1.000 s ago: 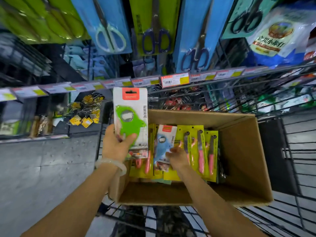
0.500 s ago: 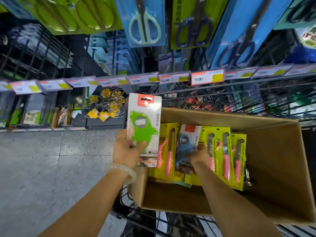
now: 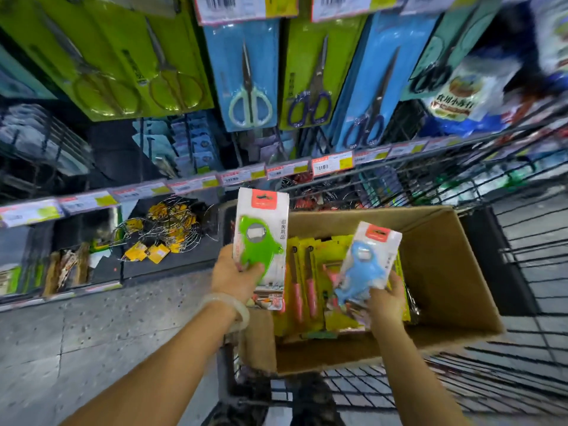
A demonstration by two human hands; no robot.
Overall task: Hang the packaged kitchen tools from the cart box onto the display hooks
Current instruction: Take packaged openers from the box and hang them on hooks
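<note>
Left hand (image 3: 233,279) is gripping a green opener pack (image 3: 261,245) upright over the box's left edge, while the right hand (image 3: 385,302) is holding a blue opener pack (image 3: 367,265) tilted just above the cardboard box (image 3: 445,272) sitting in the wire cart (image 3: 522,388). Yellow knife packs (image 3: 307,290) are lying in the box under both, and hanging scissors (image 3: 250,87) plus a row of price tags (image 3: 285,172) are crowding the shelf right behind.
</note>
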